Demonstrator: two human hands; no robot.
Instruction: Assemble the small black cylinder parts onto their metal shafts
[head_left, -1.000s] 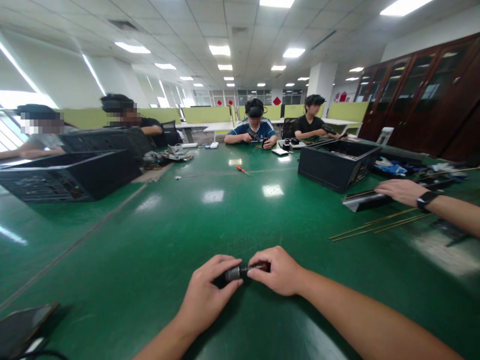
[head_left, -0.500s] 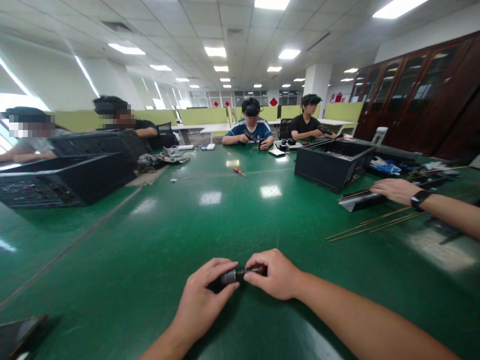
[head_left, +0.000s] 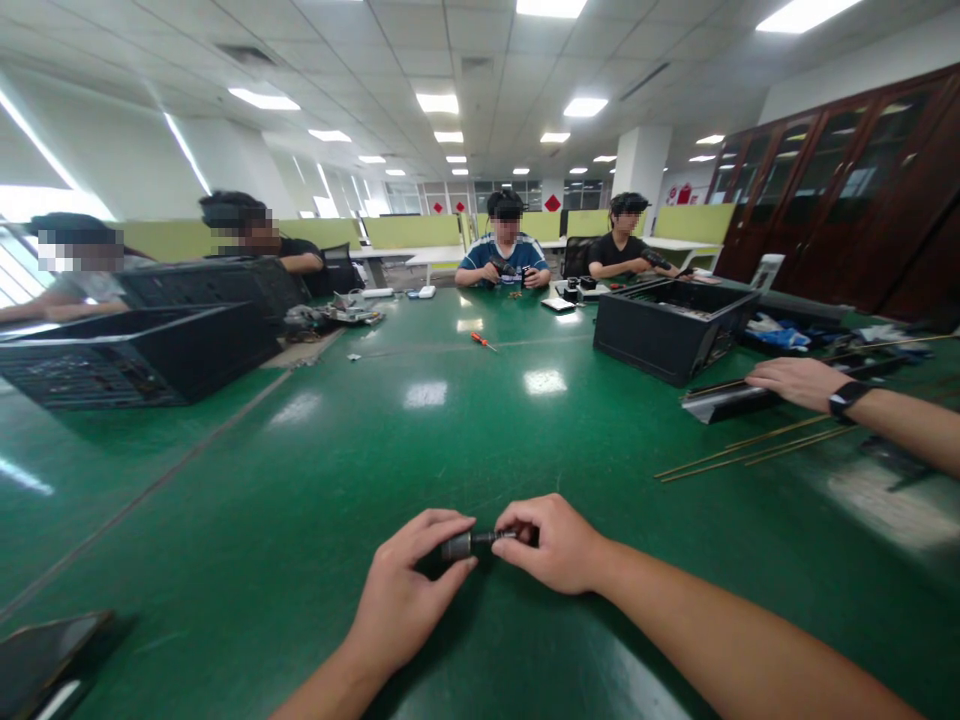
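My left hand (head_left: 409, 580) curls around a dark metal cylinder (head_left: 456, 546), its thumb below and its fingers above. From the cylinder's right end a thin dark shaft (head_left: 484, 538) sticks out toward my right hand (head_left: 553, 545). The thumb and forefinger of my right hand are closed on the shaft's far end. Both hands are low over the green table (head_left: 315, 520). Part of the cylinder is covered by my left palm, so its exact kind cannot be made out.
A red screwdriver (head_left: 484, 341) lies mid-table. Black computer cases (head_left: 660, 335) stand at right and left. Thin brass-coloured rods (head_left: 742, 450) lie at right, near a co-worker's hand (head_left: 799, 380) on a metal channel. A dark flat object (head_left: 52, 660) sits at lower left. Several people sit around the table.
The view has swung slightly left. My right hand has drawn a little away from my left hand, and slightly more of the shaft shows between them.
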